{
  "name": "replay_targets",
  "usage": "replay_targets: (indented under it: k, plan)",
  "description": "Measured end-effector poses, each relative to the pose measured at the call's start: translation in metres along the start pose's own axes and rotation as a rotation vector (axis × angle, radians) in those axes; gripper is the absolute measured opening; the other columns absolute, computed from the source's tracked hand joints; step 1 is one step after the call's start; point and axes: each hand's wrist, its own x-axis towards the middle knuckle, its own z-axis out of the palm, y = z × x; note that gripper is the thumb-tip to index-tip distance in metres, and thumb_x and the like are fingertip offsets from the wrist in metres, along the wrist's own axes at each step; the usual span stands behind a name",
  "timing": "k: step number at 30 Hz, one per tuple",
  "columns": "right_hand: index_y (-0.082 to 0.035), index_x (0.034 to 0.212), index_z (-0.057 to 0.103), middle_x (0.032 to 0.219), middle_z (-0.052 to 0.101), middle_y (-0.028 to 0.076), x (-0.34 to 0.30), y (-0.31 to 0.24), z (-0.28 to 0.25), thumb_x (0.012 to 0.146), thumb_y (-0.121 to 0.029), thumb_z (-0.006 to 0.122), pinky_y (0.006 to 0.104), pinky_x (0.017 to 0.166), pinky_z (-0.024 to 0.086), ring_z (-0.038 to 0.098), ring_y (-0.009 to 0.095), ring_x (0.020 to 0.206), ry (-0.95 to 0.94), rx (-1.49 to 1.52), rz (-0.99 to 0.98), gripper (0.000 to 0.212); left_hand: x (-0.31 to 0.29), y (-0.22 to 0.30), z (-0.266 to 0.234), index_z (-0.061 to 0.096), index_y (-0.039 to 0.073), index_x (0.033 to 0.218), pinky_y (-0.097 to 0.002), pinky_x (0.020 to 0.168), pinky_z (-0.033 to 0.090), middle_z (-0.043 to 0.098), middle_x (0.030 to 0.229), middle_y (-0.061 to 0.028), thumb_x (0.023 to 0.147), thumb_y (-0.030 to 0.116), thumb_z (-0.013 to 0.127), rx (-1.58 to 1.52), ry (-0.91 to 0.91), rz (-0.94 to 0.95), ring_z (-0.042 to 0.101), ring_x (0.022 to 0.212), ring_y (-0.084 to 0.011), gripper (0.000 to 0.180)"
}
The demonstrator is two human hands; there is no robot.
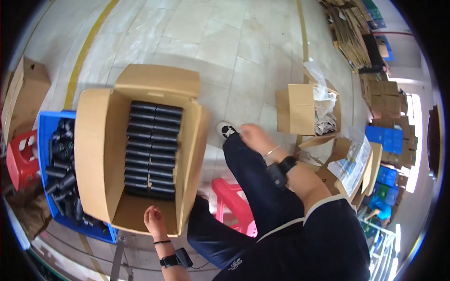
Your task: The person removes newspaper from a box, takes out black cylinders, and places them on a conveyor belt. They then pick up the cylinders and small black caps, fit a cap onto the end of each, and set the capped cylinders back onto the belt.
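Note:
An open cardboard box stands in front of me on the left. Black cylindrical pieces lie in it in two neat columns of several rows. My left hand is at the box's near end, its fingers loosely bent with nothing visible in them; it is apart from the black pieces. My right hand is to the right of the box, above my leg and next to my shoe. It is slightly blurred and its fingers look curled, with their tips hidden. A band and a dark device sit on each wrist.
A blue crate of loose black pieces stands left of the box, with a red stool beyond it. A pink-red stool is by my legs. Open cartons with crumpled paper stand right. A person in blue is far right.

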Motion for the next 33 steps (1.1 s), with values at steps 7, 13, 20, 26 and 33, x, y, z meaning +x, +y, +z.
replay_targets:
  k: [7, 13, 20, 26, 33]
  plan:
    - [-0.009, 0.110, 0.064, 0.111, 0.061, 0.024, 0.006, 0.408, -0.211, 0.081, -0.014, 0.056, 0.0453, 0.088, 0.048, 0.060, 0.039, 0.103, 0.517, -0.359, 0.742, 0.031, 0.000, -0.055, 0.178, 0.060, 0.005, 0.099, -0.0213, 0.065, 0.047, 0.062, 0.083, -0.0029, 0.093, 0.011, 0.056, 0.530, -0.212, -0.026, 0.058, 0.072, -0.0091, 0.009]
    - [-0.008, 0.122, 0.057, 0.129, 0.052, 0.021, 0.119, 0.596, -0.320, 0.079, -0.012, 0.058, 0.0477, 0.097, 0.042, 0.052, 0.041, 0.115, 0.815, -0.480, 0.617, 0.043, 0.015, -0.127, 0.326, 0.062, 0.004, 0.098, -0.0226, 0.064, 0.047, 0.064, 0.083, -0.0020, 0.092, 0.012, 0.060, 0.917, -0.275, -0.067, 0.060, 0.074, -0.0098, 0.010]
    - [-0.004, 0.101, 0.066, 0.098, 0.066, 0.016, 0.139, 0.573, -0.270, 0.079, -0.008, 0.061, 0.0417, 0.086, 0.049, 0.061, 0.034, 0.095, 0.526, -0.088, 0.318, 0.023, 0.005, -0.178, 0.474, 0.061, 0.006, 0.101, -0.0231, 0.070, 0.046, 0.063, 0.087, -0.0019, 0.093, 0.010, 0.056, 1.027, -0.533, -0.155, 0.060, 0.079, -0.0103, 0.011]
    - [-0.003, 0.097, 0.065, 0.089, 0.066, 0.016, 0.151, 0.428, -0.206, 0.081, -0.008, 0.059, 0.0414, 0.075, 0.051, 0.062, 0.035, 0.082, 0.004, 0.377, 0.196, 0.018, -0.019, -0.167, 0.522, 0.061, 0.006, 0.105, -0.0222, 0.069, 0.046, 0.063, 0.088, -0.0021, 0.094, 0.010, 0.055, 0.864, -0.518, -0.144, 0.059, 0.078, -0.0093, 0.014]
    - [-0.006, 0.092, 0.065, 0.088, 0.065, 0.016, 0.185, 0.147, -0.081, 0.079, -0.013, 0.060, 0.0464, 0.076, 0.049, 0.062, 0.035, 0.087, -0.426, 0.420, -0.487, 0.016, -0.015, -0.093, 0.435, 0.060, 0.006, 0.108, -0.0223, 0.070, 0.045, 0.063, 0.091, -0.0019, 0.094, 0.010, 0.054, 0.604, -0.316, -0.009, 0.058, 0.081, -0.0093, 0.015]
